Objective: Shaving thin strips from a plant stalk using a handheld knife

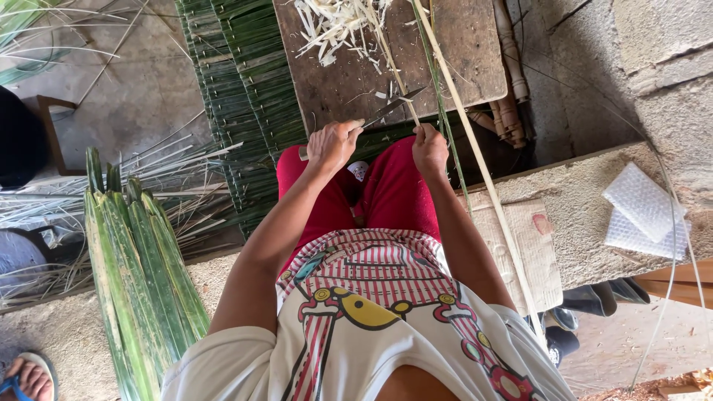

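From the head camera I look straight down at my lap, where both hands meet just below the wooden board (349, 82) that serves as my desk. My left hand (332, 143) is closed around the handle of a knife (391, 108), its dark blade angled up and to the right so the edge lies against the thin pale strip (475, 160). My right hand (430, 148) is pinched shut on that strip just below the blade, I judge so as to keep it taut and steady where the knife meets it. The strip runs on both ways from that grip: up across the board, and down past my right forearm toward the floor. So the strip sits inside the right grip and touches the knife tip just above it, the two hands near but apart.

A heap of pale shavings (338, 30) lies at the board's far end. Left of the board lies a stack of bundled green leaf strips (241, 89); upright folded green leaves (141, 275) stand beside my left arm.
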